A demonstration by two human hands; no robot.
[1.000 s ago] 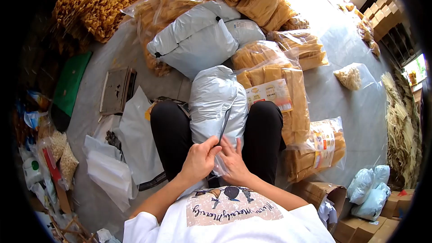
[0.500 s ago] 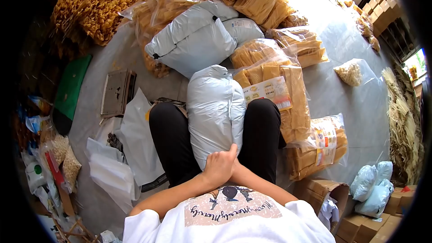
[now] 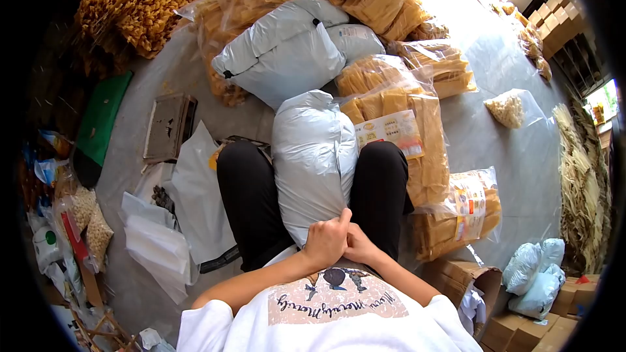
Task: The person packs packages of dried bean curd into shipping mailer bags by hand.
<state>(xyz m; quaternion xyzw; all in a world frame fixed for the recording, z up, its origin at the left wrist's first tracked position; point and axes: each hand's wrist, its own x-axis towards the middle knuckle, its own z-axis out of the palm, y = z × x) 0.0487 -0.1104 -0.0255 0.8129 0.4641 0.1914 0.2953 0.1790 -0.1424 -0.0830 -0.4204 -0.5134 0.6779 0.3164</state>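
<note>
A stuffed light-grey plastic mailing bag (image 3: 314,156) stands between my knees, its near end toward my body. At that near end my left hand (image 3: 327,241) is closed, knuckles up, with its thumb side against the bag. Just to its right, my right hand (image 3: 360,246) is closed too, fingers curled in and touching the left. Both hands appear to grip the gathered end of the bag, though the part inside the fingers is hidden. A seam runs down the right side of the bag.
Larger grey bags (image 3: 283,52) lie beyond. Clear packs of yellow-brown dried sheets (image 3: 427,146) stand to the right. White plastic sheets (image 3: 160,254), a flat metal box (image 3: 168,127) and a green board (image 3: 104,117) are on the left. A cardboard box (image 3: 450,280) sits lower right.
My hands have shifted slightly right and toward my body. The right hand, mostly behind the left before, now shows beside it. The bag stays between my knees.
</note>
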